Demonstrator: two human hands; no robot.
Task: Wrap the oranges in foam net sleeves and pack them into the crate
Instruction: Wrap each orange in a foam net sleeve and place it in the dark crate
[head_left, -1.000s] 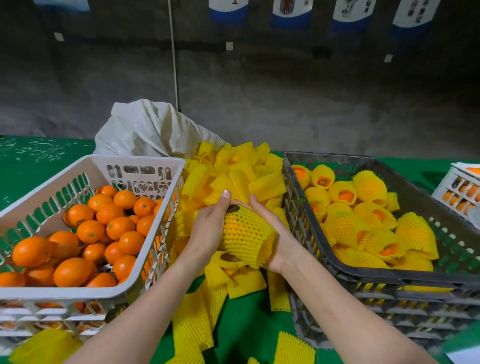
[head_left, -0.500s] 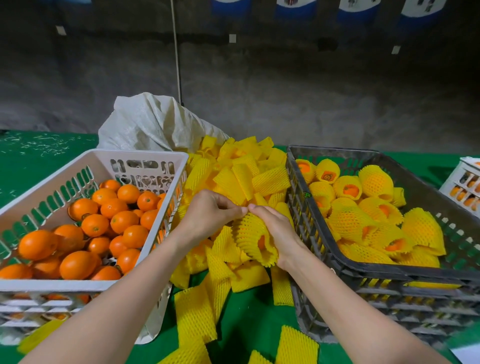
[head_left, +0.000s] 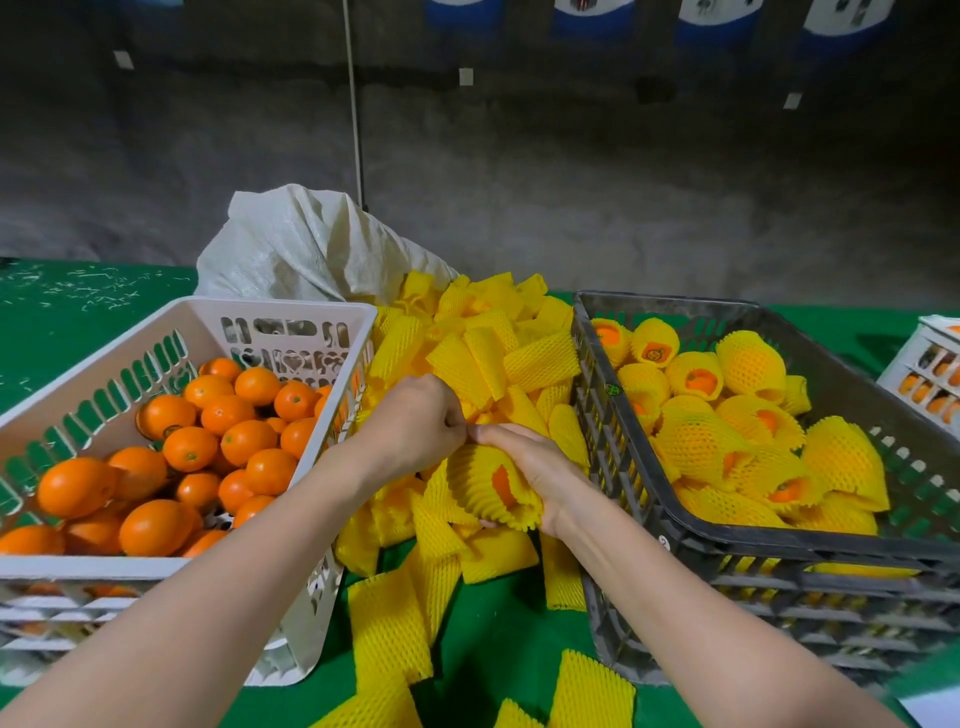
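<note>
Since a second ago, both hands have gone from cupping the netted fruit with straight fingers to closing on it, and the bundle now sits lower, with its open end turned toward the camera. Left hand (head_left: 415, 422) is curled tight, knuckles up, pinching the upper edge of the foam net sleeve (head_left: 475, 486) right where it meets the right fingertips. Right hand (head_left: 537, 467) wraps round the orange (head_left: 503, 487) from the right side and grips it through the net; a wedge of peel shows at the sleeve's frilled mouth. The bundle is held just above the loose pile of sleeves (head_left: 493, 343), between the two containers and inside neither. White basket (head_left: 208, 307) on the left holds bare oranges (head_left: 192, 447), heaped toward its near end. Dark crate (head_left: 675, 305) on the right holds wrapped oranges (head_left: 748, 364), packed close together. More flat sleeves lie scattered on the green table cover (head_left: 498, 639) near the forearms. White woven sack (head_left: 301, 244) slumps behind the pile. Second white crate (head_left: 930, 364) sits at the far right edge, partly out of frame, with orange fruit visible through its slots.
</note>
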